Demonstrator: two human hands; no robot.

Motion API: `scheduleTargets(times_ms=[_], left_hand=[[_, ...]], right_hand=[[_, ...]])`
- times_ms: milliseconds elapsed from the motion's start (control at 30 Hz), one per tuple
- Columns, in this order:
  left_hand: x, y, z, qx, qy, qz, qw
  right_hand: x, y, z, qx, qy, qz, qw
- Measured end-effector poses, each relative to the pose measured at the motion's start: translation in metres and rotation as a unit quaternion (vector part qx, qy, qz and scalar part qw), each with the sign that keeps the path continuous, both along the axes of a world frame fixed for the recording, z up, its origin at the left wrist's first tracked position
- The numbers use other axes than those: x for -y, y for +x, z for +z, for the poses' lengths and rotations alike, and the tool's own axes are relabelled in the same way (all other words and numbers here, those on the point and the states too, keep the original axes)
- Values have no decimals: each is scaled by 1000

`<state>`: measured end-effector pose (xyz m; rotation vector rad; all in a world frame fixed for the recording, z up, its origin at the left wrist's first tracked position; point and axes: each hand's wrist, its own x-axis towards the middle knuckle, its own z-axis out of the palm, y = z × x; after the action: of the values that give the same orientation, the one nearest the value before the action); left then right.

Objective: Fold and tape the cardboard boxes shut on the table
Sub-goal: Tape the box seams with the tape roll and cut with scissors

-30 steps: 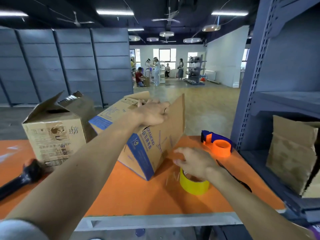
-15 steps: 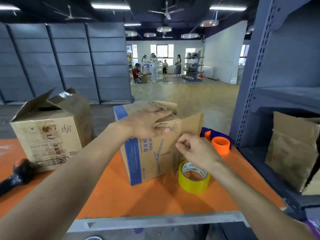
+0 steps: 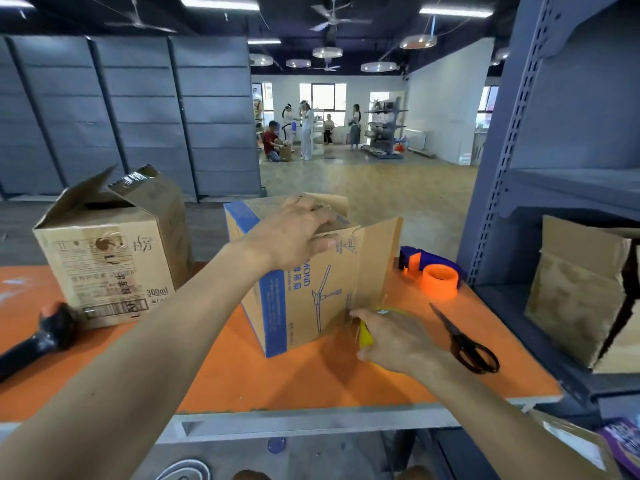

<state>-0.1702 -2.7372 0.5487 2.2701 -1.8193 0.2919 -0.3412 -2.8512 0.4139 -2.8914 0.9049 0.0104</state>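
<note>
- Cardboard: a blue-printed box (image 3: 311, 292) stands around the middle of the orange table (image 3: 294, 382), nearer its far edge, with one side flap standing open toward the right.
- The left hand (image 3: 294, 233) lies across the box top, fingers stretched out and pressing the folded flaps down, thumb against the front face; it grasps nothing.
- The right hand (image 3: 391, 337) is curled over a yellow tape roll (image 3: 365, 336) and grasps it on the table, right at the box's lower front corner.
- A second box (image 3: 104, 258) sits near the table's far left corner, its top flaps raised.
- Black scissors (image 3: 464, 344) lie just right of the right hand, toward the right edge.
- An orange and blue tape dispenser (image 3: 433, 275) rests at the far right corner.
- A black-handled tool (image 3: 41, 334) lies at the left edge; what kind is unclear.
</note>
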Motion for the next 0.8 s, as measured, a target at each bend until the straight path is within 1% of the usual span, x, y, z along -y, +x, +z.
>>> scheduleTargets(times_ms=[100,167,200,267,333,367,400,433,467,500,533,567,600,700,800], left_hand=[[-14,3,6,-36,8,-27,999],[-25,3,7,-34,-11,-23,999],[-30,0,6,-18,-33,-19,999],[-40,-7,-1,13,-115,-27,993],[-50,-20,-13,-7,-199,-50,979],[-54,-26,-20,-30,-215,-54,975],[-57,-31,-28,-66,-205,-56,975],[-59,-35,-35,-124,-166,-61,976],[-61,-40,-43,-202,-107,-69,971],[-63,-43,-50,-282,-51,-80,955],[-66,-48,-58,-333,-22,-90,939],[-68,-52,-66,-349,-22,-96,932],[-70,-57,-72,-347,-39,-96,932],[-75,-72,-85,-305,-101,-88,943],[-78,-80,-85,-244,-125,-106,956]], right_hand=[[-4,-5,7,30,0,7,1000],[-7,-10,16,56,24,6,998],[-8,-13,22,71,38,11,997],[-12,-21,35,106,70,32,991],[-17,-29,46,145,105,56,982],[-19,-33,51,160,117,67,978],[-22,-38,56,170,127,79,974],[-25,-43,60,178,136,91,970],[-27,-46,64,186,143,104,967],[-30,-49,67,194,145,115,963],[-32,-51,69,203,139,121,962],[-35,-53,71,212,133,122,960],[-36,-55,71,222,130,119,959],[-39,-56,71,253,144,119,949],[-38,-54,71,300,183,105,930]])
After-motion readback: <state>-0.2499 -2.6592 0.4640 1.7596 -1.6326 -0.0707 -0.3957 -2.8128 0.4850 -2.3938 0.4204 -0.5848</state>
